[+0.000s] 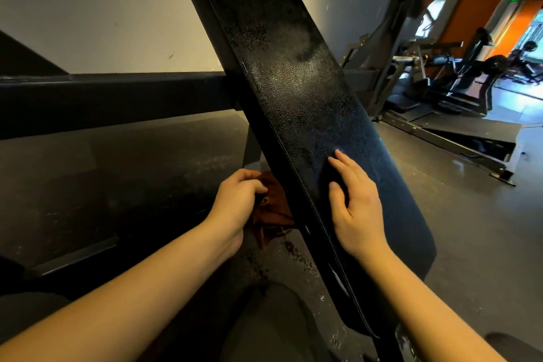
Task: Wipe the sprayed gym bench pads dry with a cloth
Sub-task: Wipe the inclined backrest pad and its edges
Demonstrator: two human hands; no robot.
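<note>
Your left hand [238, 200] is curled round a bunched reddish-brown cloth [274, 210], fingers closed over the top of it, holding it against the side edge of the black bench pad [293, 91]. The cloth hangs below your knuckles, its loose end trailing towards the dark speckled floor [132, 179]. Your right hand [356, 209] lies just beside, across the pad's stitched edge, flat on the padded face with fingers nearly straight and spread, gripping nothing. The pad runs tilted between your two forearms and rises away beyond your fingertips. Above your right hand, its grained surface shows a pale misty sheen. Past your left hand, a black beam [111, 100] crosses behind the pad, under a pale wall [102, 9]. Well off beyond your right hand stand other gym machines [458, 79].
</note>
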